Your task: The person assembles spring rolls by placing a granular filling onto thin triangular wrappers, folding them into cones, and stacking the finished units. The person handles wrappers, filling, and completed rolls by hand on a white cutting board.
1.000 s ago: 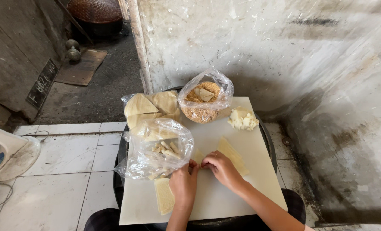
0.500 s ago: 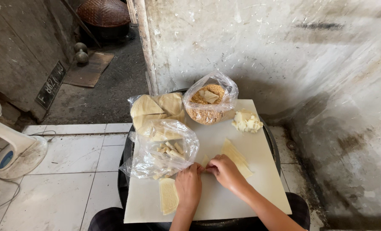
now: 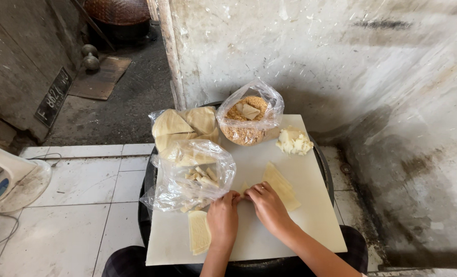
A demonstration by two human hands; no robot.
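My left hand (image 3: 222, 219) and my right hand (image 3: 268, 206) meet near the front middle of a white board (image 3: 310, 205), fingertips pinched together on a small pale piece of wrapper (image 3: 244, 189). A stack of pale yellow wrapper strips (image 3: 282, 185) lies just right of my right hand. Another flat wrapper piece (image 3: 198, 232) lies on the board left of my left wrist. A clear plastic bag with cut pieces (image 3: 192, 177) sits right beside my left hand.
A bag of brown crumbs (image 3: 247, 120) and a bag of folded triangles (image 3: 183, 125) stand at the board's back. A pale lump of filling (image 3: 294, 142) lies at the back right. A white fan base (image 3: 10, 179) stands on the tiled floor at left. A stained wall rises behind.
Both hands stay pinched together at the same spot on the board. The view has shifted slightly; the bags and wrappers lie as before.
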